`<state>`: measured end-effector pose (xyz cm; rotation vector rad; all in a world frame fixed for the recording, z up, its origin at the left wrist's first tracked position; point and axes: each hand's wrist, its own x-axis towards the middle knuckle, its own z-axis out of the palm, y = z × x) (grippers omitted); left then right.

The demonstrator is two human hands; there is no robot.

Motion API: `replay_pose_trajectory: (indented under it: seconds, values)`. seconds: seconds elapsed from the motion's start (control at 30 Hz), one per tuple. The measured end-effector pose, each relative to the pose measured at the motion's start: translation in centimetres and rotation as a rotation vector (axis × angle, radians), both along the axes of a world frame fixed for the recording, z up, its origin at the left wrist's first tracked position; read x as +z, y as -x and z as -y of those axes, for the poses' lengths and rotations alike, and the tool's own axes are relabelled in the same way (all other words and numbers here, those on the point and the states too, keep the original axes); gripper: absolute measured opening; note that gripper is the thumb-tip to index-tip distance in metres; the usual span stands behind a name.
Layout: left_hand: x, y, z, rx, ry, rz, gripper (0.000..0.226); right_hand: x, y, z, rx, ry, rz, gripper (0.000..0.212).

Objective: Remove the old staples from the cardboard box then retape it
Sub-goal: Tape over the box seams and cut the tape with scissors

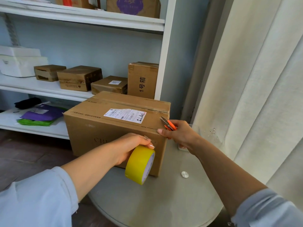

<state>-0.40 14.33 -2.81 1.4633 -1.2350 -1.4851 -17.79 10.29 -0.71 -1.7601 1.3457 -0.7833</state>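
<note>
Looks like we're at the taping step: left hand [131, 149] grips the yellow tape roll [139, 166] against the cardboard box [101, 128], right hand [177, 134] clutches the orange snips [168, 124], thumb on the box edge, so next we probably pull tape up over the seam just past those snips.

"1号箱" on upright shelf box [143, 80], label on cardboard box [114, 122] unreadable

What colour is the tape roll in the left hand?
Yellow, with a pale inner core; the tape roll shows best in the head view, held by the left hand.
</note>
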Motion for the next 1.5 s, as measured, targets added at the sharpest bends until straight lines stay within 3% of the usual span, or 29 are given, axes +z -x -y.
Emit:
replay_pose_trajectory:
  seconds: [0.1, 0.23, 0.4, 0.47, 0.53, 0.6, 0.7, 0.77, 0.87, 0.97, 1.03, 1.17, 1.3, 1.4, 1.5]
  values:
    - [1.3, -0.6, -0.4, -0.016, 0.114, 0.102, 0.031, 0.7, 0.5, 0.4, 0.037, -0.053, -0.101, 0.023]
    - [3.2, -1.8, -1.0, 0.014, 0.238, 0.171, 0.026, 2.2, 1.6, 1.4, 0.121, -0.186, -0.187, 0.017]
    - [3.4, -2.3, -1.0, 0.073, 0.282, 0.119, 0.013, 0.3, -0.3, 1.5, 0.033, -0.027, -0.039, 0.058]
    - [3.3, -2.2, -1.0, 0.073, 0.305, 0.153, 0.009, 0.4, -0.3, 1.8, 0.041, -0.048, -0.034, 0.051]
    - [3.4, -2.7, -1.0, 0.098, 0.362, 0.234, 0.014, 1.3, 0.2, 2.2, -0.032, -0.042, -0.114, 0.033]
    - [3.6, -3.6, -0.8, 0.124, 0.422, 0.335, 0.016, 2.1, 0.3, 2.1, -0.191, 0.096, -0.3, 0.019]
    - [3.7, -4.7, -0.9, 0.131, 0.409, 0.448, 0.016, 2.0, -1.6, 0.4, -0.377, 0.358, -0.461, 0.011]
    - [3.5, -5.1, -1.0, 0.143, 0.354, 0.507, 0.017, 0.9, -2.8, -0.3, -0.407, 0.445, -0.489, 0.023]
    - [3.1, -4.8, -0.9, 0.048, 0.304, 0.676, 0.01, -1.3, -3.7, 0.0, -0.299, 0.399, -0.514, 0.031]
    - [2.9, -2.9, -0.8, -0.083, 0.266, 0.86, 0.017, -1.3, -2.6, 2.2, -0.207, 0.256, -0.484, 0.03]
    - [3.4, -1.2, -0.6, -0.108, 0.294, 0.765, 0.009, -0.6, -2.1, 3.2, -0.229, 0.214, -0.423, 0.032]
    - [4.3, 0.2, -1.4, -0.012, 0.393, 0.27, 0.026, -0.4, -3.1, 2.5, -0.269, 0.389, -0.291, 0.03]
    - [4.8, -1.9, -3.3, 0.187, 0.455, 0.133, 0.029, -0.4, -5.2, 0.6, -0.113, 0.283, -0.091, 0.032]
    - [5.9, -4.2, -5.0, 0.282, 0.292, -0.102, 0.018, -0.5, -5.5, 0.1, -0.071, 0.252, -0.109, 0.031]
    - [6.5, -6.6, -6.3, 0.325, 0.188, -0.154, 0.015, -0.4, -5.8, -0.6, -0.091, 0.263, -0.144, 0.034]
